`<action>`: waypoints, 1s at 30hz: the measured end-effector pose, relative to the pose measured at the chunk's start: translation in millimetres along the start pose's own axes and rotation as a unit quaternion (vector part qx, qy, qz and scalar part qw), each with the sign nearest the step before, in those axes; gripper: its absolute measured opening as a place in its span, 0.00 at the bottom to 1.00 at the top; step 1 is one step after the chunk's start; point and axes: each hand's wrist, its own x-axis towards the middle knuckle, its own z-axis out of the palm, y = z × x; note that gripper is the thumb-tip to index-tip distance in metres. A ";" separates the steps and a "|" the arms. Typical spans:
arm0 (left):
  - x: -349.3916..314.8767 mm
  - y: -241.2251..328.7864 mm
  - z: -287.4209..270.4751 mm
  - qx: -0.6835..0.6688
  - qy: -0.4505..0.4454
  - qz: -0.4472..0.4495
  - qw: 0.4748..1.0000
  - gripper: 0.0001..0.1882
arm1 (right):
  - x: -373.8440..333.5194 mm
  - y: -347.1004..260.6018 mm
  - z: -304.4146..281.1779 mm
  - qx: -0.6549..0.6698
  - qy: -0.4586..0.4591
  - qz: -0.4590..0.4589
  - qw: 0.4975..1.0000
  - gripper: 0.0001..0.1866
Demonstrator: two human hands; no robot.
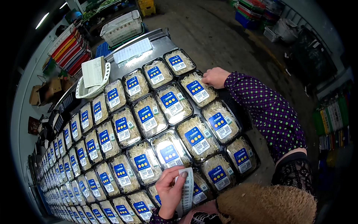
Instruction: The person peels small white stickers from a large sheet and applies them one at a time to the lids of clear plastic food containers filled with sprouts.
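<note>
1. Pinching a white printed strip between thumb and fingers, the left hand holds it raised over the nearest trays, likely so its face can be reached.
2. At the right edge of a sprout tray in the outer column, the right hand has its fingers curled in; their tips are hidden, so I cannot tell whether they pinch anything.
3. That tray lies with its blue label up, between two others in its column, which perhaps help steady it.
4. Neighbouring trays sit in close rows, labels up, probably for easy access; several bear a small green-and-white sticker.
5. A white sheet lies on the worktop beyond the rows, presumably clear of the trays.
</note>
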 end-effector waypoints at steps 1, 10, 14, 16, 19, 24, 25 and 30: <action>-1.6 2.1 -1.0 -0.005 0.004 0.000 1.000 0.11 | 5.6 -6.6 5.6 -0.012 -0.004 -0.023 1.000 0.10; 25.7 -3.1 -4.3 0.017 0.076 0.038 0.996 0.09 | 21.6 4.1 26.1 0.052 0.051 0.096 0.993 0.13; 51.2 -11.3 -7.7 0.088 0.096 0.113 0.985 0.08 | 8.3 -38.6 -11.8 0.137 0.162 0.100 0.972 0.12; 53.8 -15.0 -14.3 0.077 0.103 0.085 0.988 0.07 | -4.4 -122.9 -24.0 0.472 0.097 0.014 0.876 0.13; 59.4 -20.5 -12.5 0.009 0.129 0.060 0.990 0.04 | -34.9 -206.6 -50.9 0.667 0.028 -0.062 0.742 0.13; 65.3 -17.3 -7.5 0.041 0.204 0.009 0.978 0.05 | -37.8 -234.8 -39.5 0.707 0.157 -0.026 0.689 0.06; 65.0 -19.4 -6.3 0.029 0.205 -0.012 0.978 0.05 | -35.4 -234.3 -34.6 0.711 0.163 -0.026 0.683 0.06; 48.6 -40.4 3.7 0.089 0.103 0.023 0.990 0.06 | 55.5 -45.9 -23.9 0.372 0.301 0.107 0.871 0.04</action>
